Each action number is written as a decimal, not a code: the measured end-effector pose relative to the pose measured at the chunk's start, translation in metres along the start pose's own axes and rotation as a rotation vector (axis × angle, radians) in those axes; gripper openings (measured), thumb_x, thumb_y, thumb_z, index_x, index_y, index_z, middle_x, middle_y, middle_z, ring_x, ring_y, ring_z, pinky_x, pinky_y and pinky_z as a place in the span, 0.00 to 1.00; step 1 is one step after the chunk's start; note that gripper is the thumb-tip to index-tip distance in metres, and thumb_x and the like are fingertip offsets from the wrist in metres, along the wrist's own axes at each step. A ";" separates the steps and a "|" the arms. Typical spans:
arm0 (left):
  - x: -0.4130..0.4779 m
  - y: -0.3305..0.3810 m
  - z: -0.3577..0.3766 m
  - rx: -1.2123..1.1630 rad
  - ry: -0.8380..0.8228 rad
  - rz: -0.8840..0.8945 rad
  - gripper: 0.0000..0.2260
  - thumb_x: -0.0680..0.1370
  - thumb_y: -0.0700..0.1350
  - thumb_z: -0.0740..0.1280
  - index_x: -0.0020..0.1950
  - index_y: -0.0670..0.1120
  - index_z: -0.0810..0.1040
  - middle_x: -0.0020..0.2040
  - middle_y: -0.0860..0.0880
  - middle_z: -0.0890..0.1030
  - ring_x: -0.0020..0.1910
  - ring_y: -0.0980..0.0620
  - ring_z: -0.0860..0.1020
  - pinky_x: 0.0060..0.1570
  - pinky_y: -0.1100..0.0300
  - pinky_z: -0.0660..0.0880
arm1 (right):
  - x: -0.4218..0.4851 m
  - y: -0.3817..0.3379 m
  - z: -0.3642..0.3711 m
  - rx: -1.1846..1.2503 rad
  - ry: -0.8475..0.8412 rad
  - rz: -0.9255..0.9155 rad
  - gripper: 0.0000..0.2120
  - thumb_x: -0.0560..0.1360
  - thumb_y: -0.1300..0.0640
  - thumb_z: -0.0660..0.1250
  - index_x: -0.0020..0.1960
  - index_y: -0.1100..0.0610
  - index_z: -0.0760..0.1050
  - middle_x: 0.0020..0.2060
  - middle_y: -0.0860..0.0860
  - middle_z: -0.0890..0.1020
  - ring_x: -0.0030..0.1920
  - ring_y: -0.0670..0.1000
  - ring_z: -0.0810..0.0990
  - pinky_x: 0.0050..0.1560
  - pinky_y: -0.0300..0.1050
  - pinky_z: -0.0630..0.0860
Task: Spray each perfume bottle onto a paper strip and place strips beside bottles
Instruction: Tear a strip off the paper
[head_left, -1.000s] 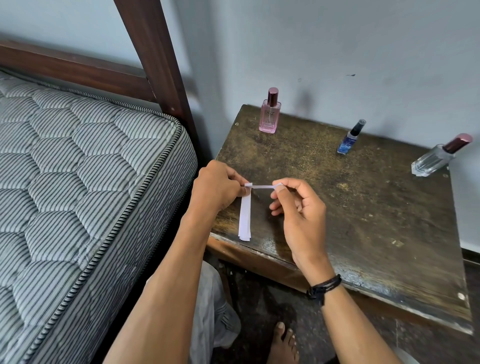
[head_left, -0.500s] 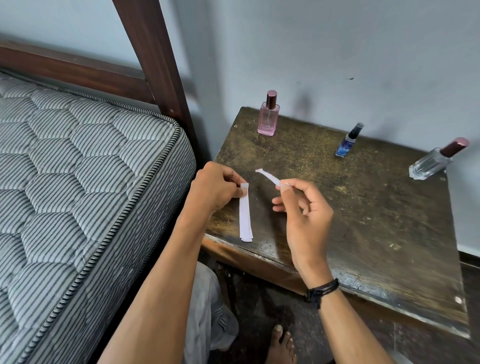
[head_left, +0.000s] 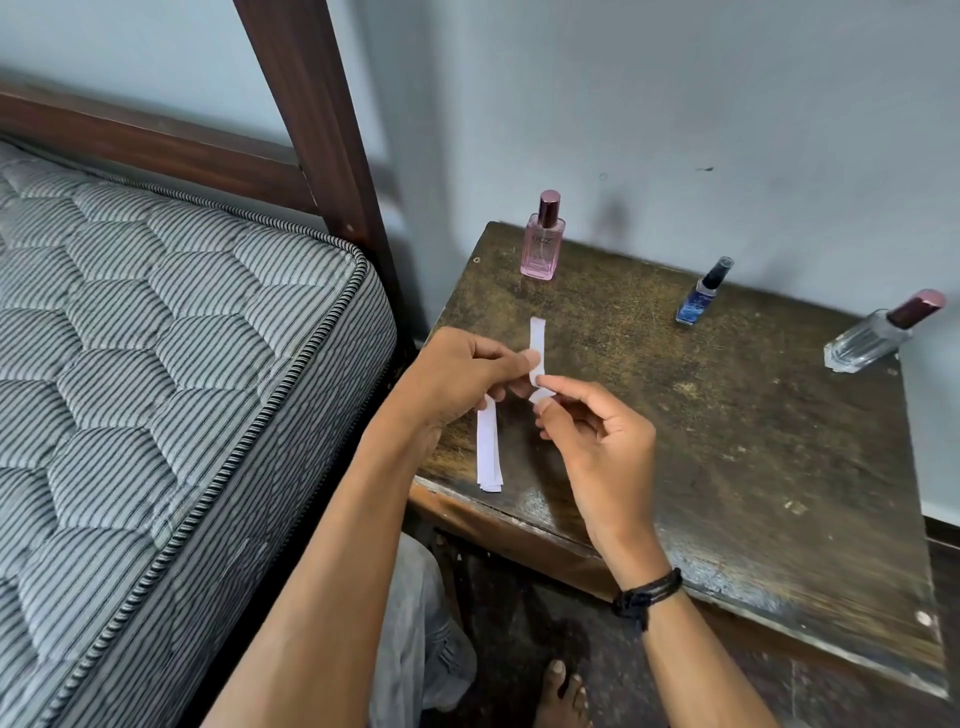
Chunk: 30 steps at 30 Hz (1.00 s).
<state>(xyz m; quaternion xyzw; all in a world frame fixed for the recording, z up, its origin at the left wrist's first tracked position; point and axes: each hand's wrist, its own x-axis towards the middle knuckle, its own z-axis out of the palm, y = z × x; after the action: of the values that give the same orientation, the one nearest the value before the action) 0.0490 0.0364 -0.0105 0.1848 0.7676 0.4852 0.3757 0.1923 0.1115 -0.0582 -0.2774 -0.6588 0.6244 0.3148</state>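
Thumb and forefinger of the right hand (head_left: 597, 447) were pinched together on the lower end of a single paper strip (head_left: 537, 343), which stood upright w/ its top free. The left hand (head_left: 457, 379), fingers curled, clamped the spare strips (head_left: 488, 449), which hung in a flat white stack over the near-left edge of the table (head_left: 727, 441). Its thumb tip sat at or against the single strip; contact unclear. Risks, as judged: the pinch was slight and the paper limp, so the strip could fold or slip out if the left hand went for a bottle. The stack, if parked at that edge, could slide to the floor, and spray aimed at so narrow a strip could wet fingers, not paper. No strip lay beside any bottle yet. The strip looked thin, plain white, slightly bowed, approx. as long as the spares. Beyond: pink bottle (head_left: 543, 244) upright at rear left, nearest the hands; small blue bottle (head_left: 701, 296) mid-rear; clear bottle (head_left: 872, 338) far right; all capped, well apart. Striped mattress (head_left: 156, 338) at left.
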 end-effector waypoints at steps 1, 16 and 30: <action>0.001 -0.001 0.000 -0.021 0.006 0.008 0.10 0.76 0.47 0.74 0.45 0.41 0.87 0.38 0.46 0.86 0.35 0.55 0.76 0.33 0.67 0.70 | -0.001 -0.001 0.000 -0.012 -0.017 0.000 0.13 0.77 0.69 0.71 0.55 0.54 0.85 0.42 0.49 0.85 0.42 0.50 0.84 0.46 0.47 0.82; -0.001 0.001 0.009 -0.212 -0.004 0.040 0.05 0.79 0.41 0.71 0.46 0.41 0.83 0.37 0.50 0.82 0.34 0.56 0.81 0.38 0.63 0.81 | -0.002 -0.003 -0.003 0.030 -0.034 0.060 0.05 0.77 0.65 0.72 0.48 0.57 0.85 0.40 0.53 0.86 0.42 0.55 0.84 0.45 0.52 0.81; -0.001 0.000 0.016 -0.156 -0.006 0.065 0.04 0.78 0.39 0.71 0.45 0.39 0.82 0.35 0.45 0.82 0.33 0.54 0.81 0.35 0.63 0.80 | 0.001 0.002 -0.001 -0.092 0.029 0.047 0.07 0.76 0.64 0.74 0.49 0.53 0.84 0.38 0.49 0.86 0.41 0.50 0.85 0.45 0.49 0.83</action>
<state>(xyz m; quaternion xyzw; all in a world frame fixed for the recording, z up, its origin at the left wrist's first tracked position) 0.0621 0.0456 -0.0140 0.1813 0.7201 0.5550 0.3750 0.1923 0.1133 -0.0603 -0.3161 -0.6754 0.5966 0.2967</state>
